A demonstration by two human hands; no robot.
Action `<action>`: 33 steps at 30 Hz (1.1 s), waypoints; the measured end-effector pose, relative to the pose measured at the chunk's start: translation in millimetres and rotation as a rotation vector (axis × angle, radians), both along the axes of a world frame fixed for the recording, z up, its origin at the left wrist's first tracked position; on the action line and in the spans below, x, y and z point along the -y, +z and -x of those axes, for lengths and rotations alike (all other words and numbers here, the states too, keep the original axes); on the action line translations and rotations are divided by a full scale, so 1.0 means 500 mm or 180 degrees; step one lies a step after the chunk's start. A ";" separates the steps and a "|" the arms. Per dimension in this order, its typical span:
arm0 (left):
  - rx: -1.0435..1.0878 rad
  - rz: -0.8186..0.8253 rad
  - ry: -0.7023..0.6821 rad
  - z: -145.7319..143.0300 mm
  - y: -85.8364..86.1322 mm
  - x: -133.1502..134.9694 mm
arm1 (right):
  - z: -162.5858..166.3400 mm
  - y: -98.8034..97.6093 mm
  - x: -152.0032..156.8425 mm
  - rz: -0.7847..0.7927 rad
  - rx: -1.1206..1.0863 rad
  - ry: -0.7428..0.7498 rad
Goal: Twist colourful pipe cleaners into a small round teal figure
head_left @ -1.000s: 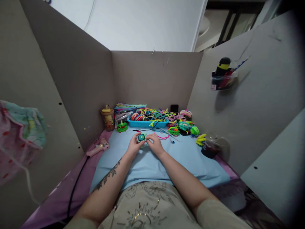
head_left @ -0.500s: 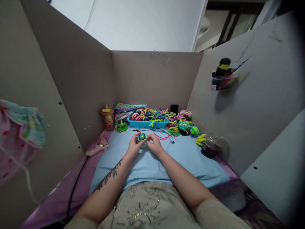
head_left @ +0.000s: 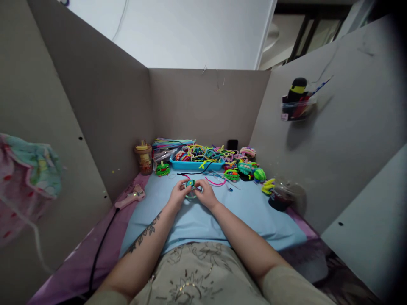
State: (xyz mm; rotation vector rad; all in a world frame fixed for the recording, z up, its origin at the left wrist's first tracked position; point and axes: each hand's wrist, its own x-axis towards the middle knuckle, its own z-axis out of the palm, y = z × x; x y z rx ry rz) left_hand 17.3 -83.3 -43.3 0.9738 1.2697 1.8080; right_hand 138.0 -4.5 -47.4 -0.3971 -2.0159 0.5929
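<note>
Above the blue cloth, my left hand (head_left: 178, 193) and my right hand (head_left: 206, 195) pinch a small round craft piece (head_left: 191, 183) between them. It has a dark teal top with a yellow centre, and a pale green rounded part shows beneath it. The material looks like pipe cleaner, though the piece is too small to be sure. My left fingers close on its left side, my right fingers on its right side; fingertips hide parts of it. Just beyond the hands, a bright pink pipe cleaner (head_left: 216, 184) lies curved on the cloth.
A blue tray (head_left: 197, 165) heaped with colourful pipe cleaners stands at the back. Finished fuzzy pieces (head_left: 244, 168) sit to its right, a green one (head_left: 163, 169) to its left. A pink glue gun (head_left: 131, 198) lies left, a dark tub (head_left: 280, 200) right. Grey panels enclose the table.
The craft piece has tilted between my fingers, so its teal top looks narrower and more of the pale green part shows below. My hands have shifted only slightly.
</note>
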 end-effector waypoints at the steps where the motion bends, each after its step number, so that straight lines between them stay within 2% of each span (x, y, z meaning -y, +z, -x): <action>1: 0.0050 0.0003 0.0013 -0.001 0.001 0.001 | 0.000 0.000 0.001 -0.0009 0.0016 0.0036; 11: -0.0072 -0.0014 0.0106 -0.003 0.003 0.000 | -0.004 0.001 0.001 -0.0062 0.0042 0.0104; 23: -0.0093 0.0087 -0.0051 0.001 -0.005 -0.004 | -0.003 -0.007 -0.005 -0.0182 -0.0027 -0.0113; 33: 0.0008 0.0006 0.0011 -0.002 -0.001 -0.002 | -0.002 -0.008 -0.007 0.0190 -0.0095 -0.0014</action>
